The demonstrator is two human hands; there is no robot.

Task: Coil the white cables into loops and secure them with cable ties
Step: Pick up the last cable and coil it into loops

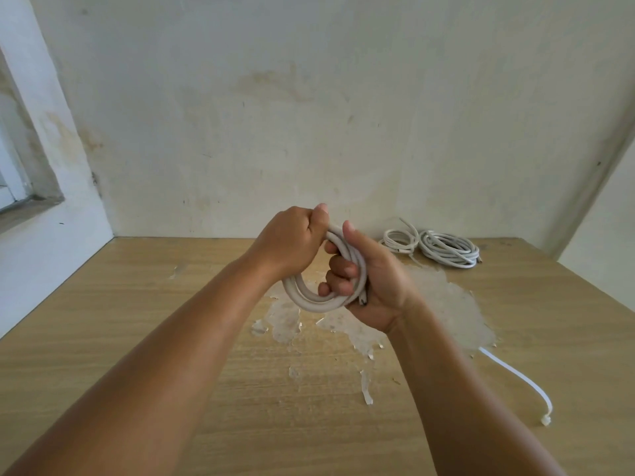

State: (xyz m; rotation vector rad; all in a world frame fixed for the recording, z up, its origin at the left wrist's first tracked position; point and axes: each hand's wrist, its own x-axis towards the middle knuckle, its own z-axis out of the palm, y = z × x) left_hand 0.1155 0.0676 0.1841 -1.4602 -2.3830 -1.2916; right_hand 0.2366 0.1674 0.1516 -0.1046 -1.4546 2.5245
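Note:
A thick white cable point(311, 300) is wound into a small loop of about three turns, held up above the wooden table point(120, 338). My left hand point(292, 240) grips the top of the loop with the thumb up. My right hand point(367, 283) clasps the right side, fingers through the loop, and a cut cable end shows at its palm. A white cable tie point(515, 376) lies flat on the table to the right, partly hidden behind my right forearm.
Two coiled white cables, a smaller one point(400, 240) and a larger one point(450, 253), lie at the back right against the stained wall. A patch of peeled veneer point(443, 300) marks the table's middle. A window recess point(20, 187) is at the left.

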